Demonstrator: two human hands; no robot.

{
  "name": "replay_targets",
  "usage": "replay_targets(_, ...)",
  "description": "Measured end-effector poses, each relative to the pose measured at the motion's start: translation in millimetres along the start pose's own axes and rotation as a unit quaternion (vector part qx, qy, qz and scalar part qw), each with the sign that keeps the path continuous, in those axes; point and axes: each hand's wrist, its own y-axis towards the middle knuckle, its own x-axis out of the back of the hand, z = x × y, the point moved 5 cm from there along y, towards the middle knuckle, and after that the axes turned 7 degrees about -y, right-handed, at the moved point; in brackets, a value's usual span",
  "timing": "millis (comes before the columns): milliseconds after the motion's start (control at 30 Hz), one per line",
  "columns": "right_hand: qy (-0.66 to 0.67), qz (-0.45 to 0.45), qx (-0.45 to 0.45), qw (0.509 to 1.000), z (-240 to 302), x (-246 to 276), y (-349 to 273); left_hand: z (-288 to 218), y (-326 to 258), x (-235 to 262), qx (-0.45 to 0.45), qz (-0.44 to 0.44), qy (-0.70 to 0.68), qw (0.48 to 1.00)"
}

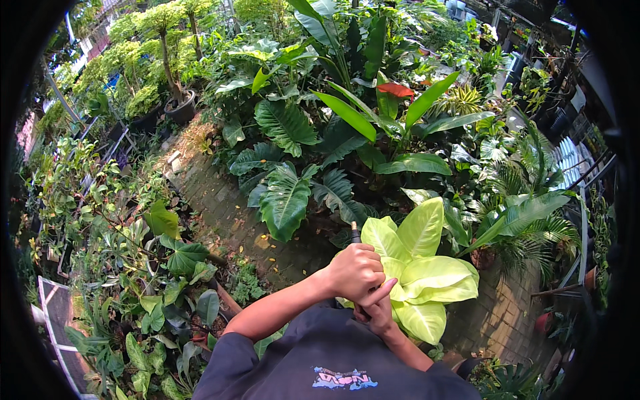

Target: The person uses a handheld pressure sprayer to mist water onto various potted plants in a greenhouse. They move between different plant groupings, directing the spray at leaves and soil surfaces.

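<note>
My left hand (357, 270) is closed around a dark, tube-like tool (355, 233) with a pale tip that sticks up above my fist. My right hand (380, 312) sits just below it, fingers curled around the tool's lower part, which is mostly hidden. Both hands are held in front of my chest, over a plant with large, bright yellow-green leaves (427, 267). My dark shirt (333, 360) fills the bottom of the view.
A brick path (220, 207) runs from the upper left toward me between dense plants. Big dark-green leafy plants (287, 193) stand ahead, small shrubs (153, 280) to the left, and palms and pots (533, 220) to the right. A potted tree (180, 107) stands far back.
</note>
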Motion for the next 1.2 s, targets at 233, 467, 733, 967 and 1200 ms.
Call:
replay_targets(233, 0.013, -0.067, 0.055, 0.996, 8, -5, 5, 16, 3, -10, -0.035, -0.007, -0.025, 0.999)
replay_targets(467, -0.007, -0.102, 0.083, 0.991, 8, -9, 32, 41, 9, 9, -0.061, -0.025, -0.067, 0.996)
replay_targets(733, -0.027, -0.157, 0.121, 0.980, 19, -35, 94, 87, 14, 54, -0.098, -0.013, -0.085, 0.991)
replay_targets(967, -0.038, -0.192, 0.118, 0.974, 16, -55, 147, 129, -2, 92, -0.118, -0.018, -0.108, 0.987)
replay_targets(1200, 0.026, -0.203, 0.082, 0.975, -1, -72, 179, 166, -20, 106, -0.092, -0.026, -0.113, 0.989)
